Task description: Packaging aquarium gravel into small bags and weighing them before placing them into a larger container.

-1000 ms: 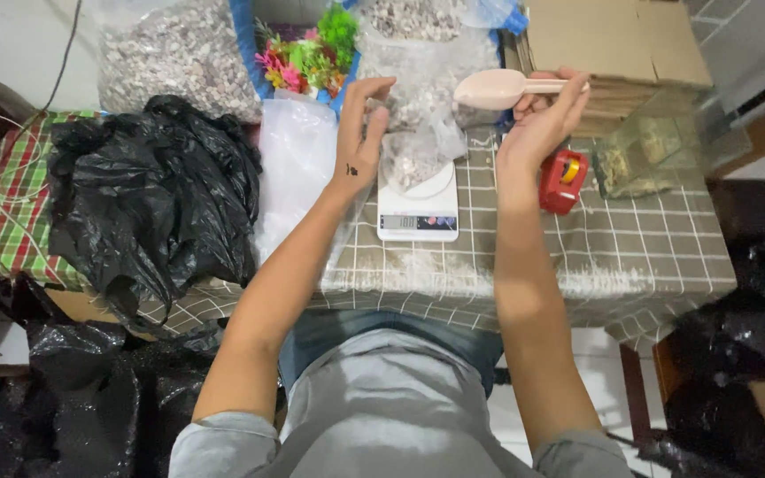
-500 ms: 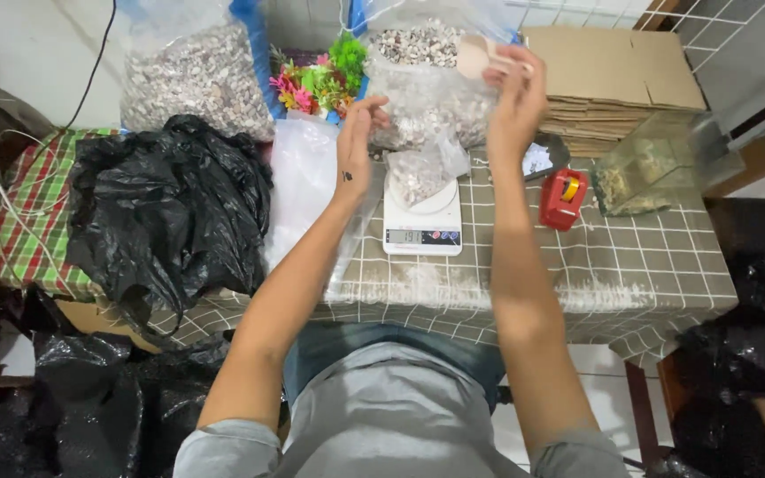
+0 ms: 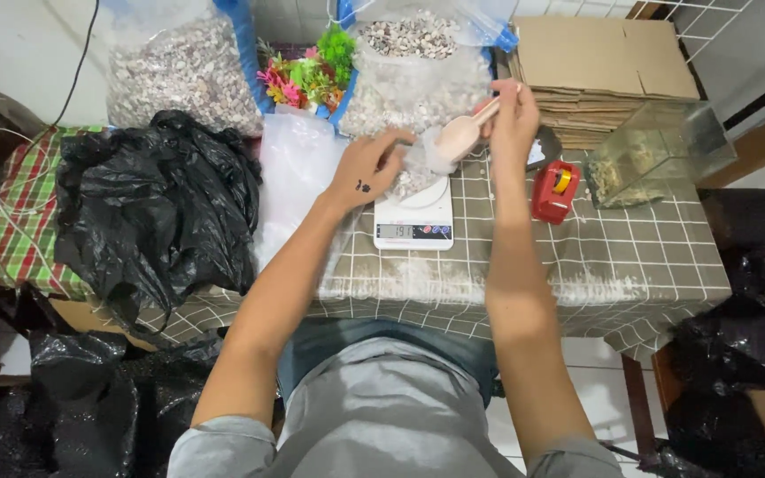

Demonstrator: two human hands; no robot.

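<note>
- The view looks down from the person's head at both bare forearms reaching forward over a checked tablecloth (image 3: 630,265).
- The right hand (image 3: 513,115) is closed on the handle of a pale pink scoop (image 3: 460,134), holding it tilted with the bowl pointing toward the left hand.
- The left hand (image 3: 372,166) pinches the edge of a small clear bag (image 3: 416,168) of light pebbles, just beside the scoop's bowl.
- The small bag rests on a white digital scale (image 3: 415,219), directly below both hands, with its display facing the person.
- Beyond the hands stands a large open sack of mixed pebbles (image 3: 413,66) with a blue rim.
- Far to the left of it is a second sack of pebbles (image 3: 183,71), and bright plastic plants (image 3: 307,71) sit between the two sacks.
- A black plastic bag (image 3: 152,208) lies heaped to the left of the left arm.
- Just to the right of the right hand sits a red tape dispenser (image 3: 556,190), and farther right a clear container (image 3: 657,155).
- Flat cardboard (image 3: 599,66) is stacked beyond the right hand.
</note>
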